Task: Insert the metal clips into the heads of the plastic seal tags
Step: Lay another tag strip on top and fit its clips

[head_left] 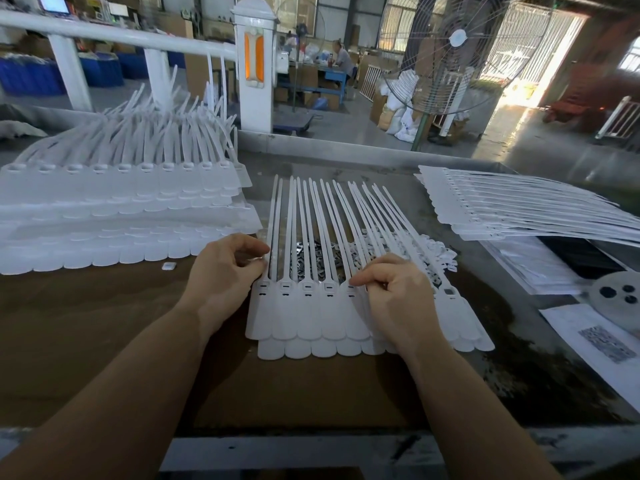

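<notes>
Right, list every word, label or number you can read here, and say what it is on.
None can be read.
Paper sheet at the right: a printed grey patch, too blurred to read.
Screen at the top left: lit, too small to read.
Seal tags: no print shows on them.

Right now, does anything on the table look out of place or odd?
One small white piece lies alone on the brown table, left of the left hand, apart from the tag stacks. The metal clips lie in a loose heap under the tag straps.
</notes>
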Demonstrator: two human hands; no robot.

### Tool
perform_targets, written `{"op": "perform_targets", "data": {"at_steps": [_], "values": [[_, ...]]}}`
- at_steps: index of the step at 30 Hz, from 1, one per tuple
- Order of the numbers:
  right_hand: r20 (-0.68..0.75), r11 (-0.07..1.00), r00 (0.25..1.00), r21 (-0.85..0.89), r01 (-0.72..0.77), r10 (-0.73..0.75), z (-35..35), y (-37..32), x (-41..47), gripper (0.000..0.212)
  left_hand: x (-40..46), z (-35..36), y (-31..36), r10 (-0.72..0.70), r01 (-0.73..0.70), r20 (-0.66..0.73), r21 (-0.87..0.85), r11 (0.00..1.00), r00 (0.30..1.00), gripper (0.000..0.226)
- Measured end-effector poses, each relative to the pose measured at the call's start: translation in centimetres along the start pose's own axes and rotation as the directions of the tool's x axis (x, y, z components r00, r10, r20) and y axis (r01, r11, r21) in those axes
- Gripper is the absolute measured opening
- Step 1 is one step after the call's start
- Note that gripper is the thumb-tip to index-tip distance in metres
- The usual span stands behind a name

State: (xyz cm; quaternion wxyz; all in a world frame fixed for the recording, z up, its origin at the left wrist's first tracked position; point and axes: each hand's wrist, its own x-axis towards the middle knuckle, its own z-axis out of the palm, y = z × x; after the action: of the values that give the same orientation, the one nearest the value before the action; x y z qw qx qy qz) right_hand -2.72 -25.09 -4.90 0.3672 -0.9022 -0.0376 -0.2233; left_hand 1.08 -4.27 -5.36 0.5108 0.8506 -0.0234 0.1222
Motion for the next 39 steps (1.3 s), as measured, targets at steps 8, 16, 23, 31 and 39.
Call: {"op": "perform_targets", "data": {"at_steps": [8,16,23,31,39], "values": [[0.043,0.858,0.941,-0.397,0.325,-0.336,-0.1,-1.3,-1.0,0.021,0.0,-0.1,0.0,0.004,-0.004,0.007,0.035,0.999,1.000,0.018],[0.046,0.813,0.928,-0.466,0.348,-0.371,0.0,-1.4,-1.0,0.016,0.1,-0.1,0.0,0.007,-0.007,0.006,0.044,0.999,1.000,0.019],[0.096,0.746,0.902,-0.529,0.405,-0.422,-0.2,-1.5,-1.1,0.014,0.1,-0.1,-0.1,0.004,-0.004,0.013,0.049,0.999,1.000,0.019],[0.095,0.768,0.909,-0.504,0.396,-0.407,-0.1,-1.4,-1.2,0.013,0.0,0.0,0.0,0.006,-0.007,0.012,0.056,0.998,1.000,0.020],[-0.005,0.855,0.925,-0.385,0.348,-0.379,0.2,-1.1,-1.2,0.016,-0.1,-0.1,0.0,-0.006,0.006,0.004,0.013,1.000,1.000,0.018]]}}
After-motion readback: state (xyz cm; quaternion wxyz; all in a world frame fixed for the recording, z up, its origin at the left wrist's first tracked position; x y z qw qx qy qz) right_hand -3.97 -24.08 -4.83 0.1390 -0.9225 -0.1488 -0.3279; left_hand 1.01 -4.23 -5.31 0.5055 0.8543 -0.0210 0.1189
